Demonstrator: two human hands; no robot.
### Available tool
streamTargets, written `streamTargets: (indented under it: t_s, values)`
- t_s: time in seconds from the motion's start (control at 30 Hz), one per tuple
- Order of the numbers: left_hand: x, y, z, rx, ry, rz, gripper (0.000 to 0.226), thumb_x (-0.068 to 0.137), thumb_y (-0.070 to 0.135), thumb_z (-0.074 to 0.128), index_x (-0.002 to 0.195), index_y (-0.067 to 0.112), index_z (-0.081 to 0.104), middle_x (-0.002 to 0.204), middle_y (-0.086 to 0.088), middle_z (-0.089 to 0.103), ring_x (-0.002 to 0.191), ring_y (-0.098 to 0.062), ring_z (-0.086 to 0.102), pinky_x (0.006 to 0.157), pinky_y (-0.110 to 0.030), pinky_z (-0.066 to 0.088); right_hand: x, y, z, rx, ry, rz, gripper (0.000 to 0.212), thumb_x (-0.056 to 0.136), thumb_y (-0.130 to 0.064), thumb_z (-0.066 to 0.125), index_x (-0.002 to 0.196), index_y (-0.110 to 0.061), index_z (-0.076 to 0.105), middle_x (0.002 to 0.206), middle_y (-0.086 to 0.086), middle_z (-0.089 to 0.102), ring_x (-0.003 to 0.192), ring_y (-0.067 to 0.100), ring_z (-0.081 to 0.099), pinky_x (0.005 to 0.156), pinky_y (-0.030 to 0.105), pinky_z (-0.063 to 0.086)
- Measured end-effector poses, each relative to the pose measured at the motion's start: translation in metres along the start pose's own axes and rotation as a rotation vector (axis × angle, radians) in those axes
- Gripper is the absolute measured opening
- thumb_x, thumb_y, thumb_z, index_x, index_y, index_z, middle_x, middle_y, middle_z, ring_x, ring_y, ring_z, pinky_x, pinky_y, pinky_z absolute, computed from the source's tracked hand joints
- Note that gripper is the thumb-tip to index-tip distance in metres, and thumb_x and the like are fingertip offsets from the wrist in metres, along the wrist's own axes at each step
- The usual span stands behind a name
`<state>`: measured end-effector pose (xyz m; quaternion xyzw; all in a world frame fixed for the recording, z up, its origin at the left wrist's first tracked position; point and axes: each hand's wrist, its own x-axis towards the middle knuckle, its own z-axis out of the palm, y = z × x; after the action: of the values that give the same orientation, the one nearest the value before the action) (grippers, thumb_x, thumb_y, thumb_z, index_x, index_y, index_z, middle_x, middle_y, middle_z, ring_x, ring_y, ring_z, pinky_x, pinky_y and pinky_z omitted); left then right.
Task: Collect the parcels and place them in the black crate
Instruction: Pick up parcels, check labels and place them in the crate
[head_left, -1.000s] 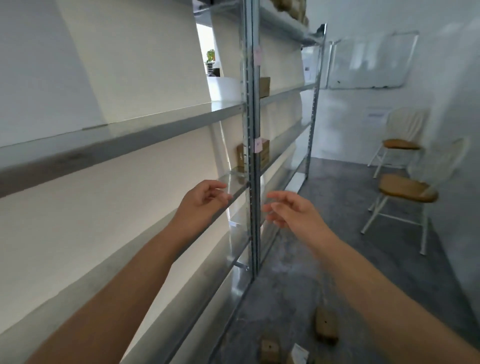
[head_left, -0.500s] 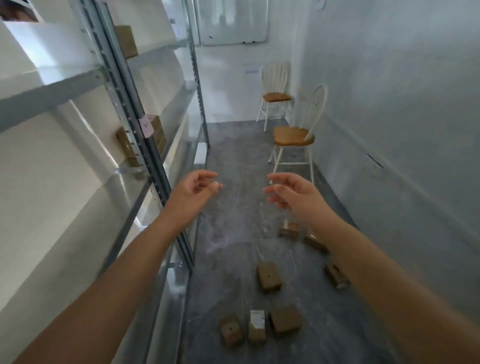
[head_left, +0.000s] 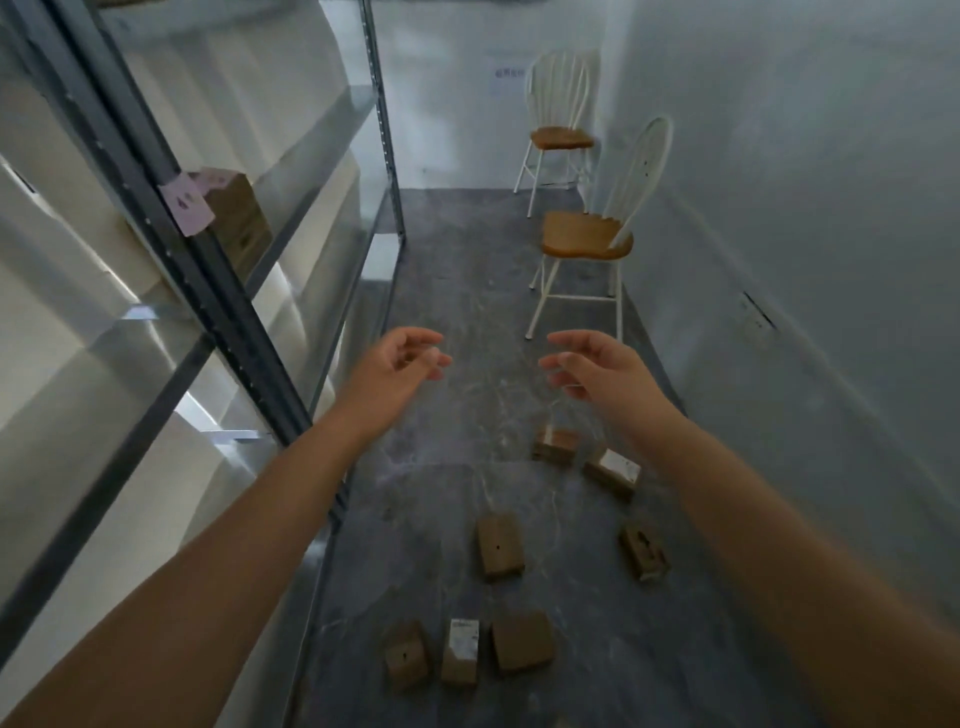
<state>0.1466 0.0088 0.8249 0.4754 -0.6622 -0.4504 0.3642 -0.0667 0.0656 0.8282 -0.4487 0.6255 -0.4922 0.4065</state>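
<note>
Several small brown cardboard parcels lie scattered on the grey floor: one in the middle (head_left: 500, 543), three in a row near the bottom (head_left: 521, 642) (head_left: 460, 650) (head_left: 406, 654), and others to the right (head_left: 643, 550) (head_left: 612, 471) (head_left: 556, 445). My left hand (head_left: 396, 368) and my right hand (head_left: 597, 365) reach forward above the floor, fingers loosely spread, holding nothing. Another brown box (head_left: 235, 217) sits on the metal shelf at the left. No black crate is in view.
A tall metal shelving unit (head_left: 218, 291) runs along the left side, with a pink tag (head_left: 188, 203) on its upright. Two white chairs with wooden seats (head_left: 588, 240) (head_left: 561, 136) stand by the right wall at the far end.
The view has swung from the shelves to the right and down to the floor, bringing the scattered parcels into sight. Both hands stay stretched out and empty.
</note>
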Motion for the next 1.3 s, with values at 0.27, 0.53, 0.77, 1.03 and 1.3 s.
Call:
streamTargets:
  t_s: [0.27, 0.53, 0.77, 1.03, 1.3]
  values:
    - [0.056, -0.013, 0.036, -0.102, 0.077, -0.047, 0.022, 0.097, 0.006, 0.049, 0.117, -0.001, 0.054, 0.099, -0.011, 0.065, 0.069, 0.003, 0.064, 0.064, -0.005, 0.046, 0.074, 0.017, -0.012, 0.004, -0.052, 0.018, 0.024, 0.094, -0.005, 0.048, 0.116, -0.009, 0.057, 0.086, -0.006, 0.066, 0.066, 0.002, 0.060, 0.061, 0.011, 0.045]
    - [0.107, -0.055, 0.034, -0.142, -0.002, -0.112, 0.022, 0.094, 0.006, 0.054, 0.115, 0.002, 0.056, 0.096, -0.011, 0.065, 0.084, -0.007, 0.064, 0.075, -0.011, 0.047, 0.113, 0.050, 0.000, -0.027, 0.001, 0.055, 0.024, 0.092, -0.004, 0.051, 0.115, -0.006, 0.057, 0.097, 0.011, 0.065, 0.072, 0.008, 0.058, 0.064, 0.009, 0.045]
    - [0.143, -0.159, 0.066, -0.163, -0.046, -0.222, 0.017, 0.094, 0.005, 0.054, 0.111, 0.007, 0.055, 0.101, -0.015, 0.061, 0.088, -0.016, 0.060, 0.078, -0.014, 0.045, 0.162, 0.156, 0.021, -0.048, 0.057, 0.161, 0.020, 0.094, -0.003, 0.048, 0.111, -0.009, 0.056, 0.082, -0.006, 0.064, 0.060, -0.006, 0.060, 0.058, 0.008, 0.044]
    - [0.144, -0.395, 0.164, -0.093, -0.101, -0.371, 0.017, 0.094, 0.008, 0.056, 0.110, 0.006, 0.058, 0.106, -0.013, 0.061, 0.099, -0.019, 0.055, 0.090, -0.025, 0.045, 0.196, 0.390, 0.053, -0.095, -0.002, 0.315, 0.015, 0.093, -0.007, 0.051, 0.104, -0.016, 0.055, 0.088, -0.001, 0.063, 0.078, 0.005, 0.058, 0.068, 0.012, 0.046]
    - [0.131, -0.644, 0.263, 0.213, -0.314, -0.482, 0.037, 0.101, 0.034, 0.038, 0.124, 0.008, 0.053, 0.118, -0.007, 0.058, 0.113, -0.018, 0.053, 0.081, -0.017, 0.035, 0.210, 0.657, 0.087, -0.187, -0.042, 0.450, 0.024, 0.092, -0.008, 0.054, 0.115, -0.007, 0.059, 0.112, 0.016, 0.065, 0.090, 0.014, 0.057, 0.070, 0.012, 0.043]
